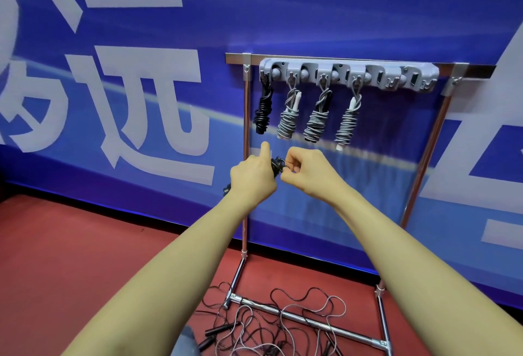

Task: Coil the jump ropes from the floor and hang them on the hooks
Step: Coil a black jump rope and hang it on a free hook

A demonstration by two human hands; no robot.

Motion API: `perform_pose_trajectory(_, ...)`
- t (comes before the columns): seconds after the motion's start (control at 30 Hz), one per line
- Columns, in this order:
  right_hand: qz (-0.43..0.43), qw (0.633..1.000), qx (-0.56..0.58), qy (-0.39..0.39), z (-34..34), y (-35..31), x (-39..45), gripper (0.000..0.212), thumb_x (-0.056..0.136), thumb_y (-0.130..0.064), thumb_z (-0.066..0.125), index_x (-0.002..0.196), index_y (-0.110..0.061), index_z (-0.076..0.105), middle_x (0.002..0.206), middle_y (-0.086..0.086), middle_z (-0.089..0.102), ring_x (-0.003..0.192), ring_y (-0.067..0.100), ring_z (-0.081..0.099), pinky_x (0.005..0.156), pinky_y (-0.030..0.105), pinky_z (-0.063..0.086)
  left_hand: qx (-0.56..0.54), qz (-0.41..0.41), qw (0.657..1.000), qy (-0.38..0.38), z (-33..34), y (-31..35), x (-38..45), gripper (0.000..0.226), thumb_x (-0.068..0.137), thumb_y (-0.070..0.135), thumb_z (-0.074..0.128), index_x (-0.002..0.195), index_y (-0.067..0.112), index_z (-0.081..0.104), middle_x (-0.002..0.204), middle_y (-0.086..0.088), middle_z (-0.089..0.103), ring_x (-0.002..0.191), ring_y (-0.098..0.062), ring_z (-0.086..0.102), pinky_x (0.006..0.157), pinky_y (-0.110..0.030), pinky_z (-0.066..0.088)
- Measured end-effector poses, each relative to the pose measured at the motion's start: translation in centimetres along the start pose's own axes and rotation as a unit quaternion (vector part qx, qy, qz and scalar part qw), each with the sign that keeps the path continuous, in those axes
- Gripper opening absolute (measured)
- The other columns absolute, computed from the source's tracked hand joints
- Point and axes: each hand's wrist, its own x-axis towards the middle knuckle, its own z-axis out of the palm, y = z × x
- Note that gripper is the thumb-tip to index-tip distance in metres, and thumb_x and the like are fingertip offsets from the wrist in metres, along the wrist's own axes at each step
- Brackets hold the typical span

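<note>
A grey hook rail (349,74) sat on the top bar of a chrome rack (245,157) that stood against a blue wall banner (113,72). Four coiled ropes hung from the rail's left-hand hooks: a black coiled rope (263,113) at the far left, then three grey coiled ropes (317,125) side by side, each wound round its handles and looped over a hook. The hooks at the right end of the rail carried nothing.

Below the hanging bundles, both hands met just in front of the rack's left post. The left hand (252,178) was wrapped round a black rope bundle (276,166), thumb pointing up toward the black coil above, with a bit of the bundle poking out beneath the palm on the left. The right hand (305,170) was close against it, its fingers (293,161) curled and pinching the cord at the top of the same bundle. Both forearms reached up and forward from the near edge, the left one crossing in front of the post.

On the red floor (70,256), loose ropes (283,324), black and grey, lay in a tangle around and over the rack's near base bar, with a few black handles visible at the near left.
</note>
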Motion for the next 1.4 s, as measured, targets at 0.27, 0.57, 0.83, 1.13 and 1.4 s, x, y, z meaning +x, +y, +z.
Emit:
perform_pose_trajectory(0.27,-0.059,0.98,-0.168,0.088,0.2,1.1,-0.7,0.014,0.081,-0.016,0.056,0.078,-0.013,0.043,0.075,-0.001,0.048,0.077,0.02,0.039,0.058,0.032,0.029,0.014,0.038,0.998,-0.051,0.0,0.2,0.2,0.026,0.084,0.014,0.052,0.095,0.016,0.028,0.078,-0.003,0.05,0.068,-0.03,0.05,0.053,-0.031,0.032)
perform_pose_trajectory(0.57,0.071,0.948,0.209,0.23,1.8,0.0,-0.2,0.007,0.094,-0.005,0.046,0.097,-0.009,0.051,0.084,0.003,0.064,0.079,0.017,0.058,0.064,0.014,0.041,-0.119,-0.025,0.991,-0.055,-0.1,2.9,-0.3,0.03,0.086,0.019,0.052,0.114,0.011,0.044,0.096,-0.01,0.059,0.085,-0.034,0.058,0.069,-0.038,0.049)
perform_pose_trajectory(0.83,0.007,0.965,0.103,0.24,1.7,0.7,0.5,0.018,0.097,-0.008,0.045,0.093,-0.006,0.062,0.075,0.006,0.063,0.067,0.02,0.053,0.063,0.028,0.04,-0.175,-0.036,0.981,-0.072,-0.4,3.4,-0.7,0.032,0.084,0.022,0.056,0.11,0.012,0.04,0.089,-0.007,0.059,0.076,-0.027,0.059,0.064,-0.038,0.052)
perform_pose_trajectory(1.13,0.122,0.932,0.208,0.269,1.1,1.2,1.5,0.021,0.091,-0.009,0.051,0.074,0.0,0.06,0.063,0.014,0.059,0.073,0.037,0.058,0.072,0.042,0.054,-0.104,0.023,0.994,0.019,0.6,3.6,-2.1,0.025,0.088,0.018,0.054,0.099,0.013,0.032,0.08,-0.004,0.055,0.068,-0.03,0.053,0.055,-0.032,0.035)
perform_pose_trajectory(1.4,0.075,0.963,0.163,0.199,-1.2,1.1,1.7,0.017,0.088,-0.01,0.058,0.077,-0.013,0.069,0.068,-0.003,0.065,0.063,0.01,0.056,0.064,0.026,0.047,-0.275,0.001,0.961,-0.011,1.2,3.7,-2.3,0.038,0.093,0.033,0.044,0.126,0.02,0.031,0.111,0.0,0.048,0.088,-0.025,0.057,0.074,-0.041,0.049)
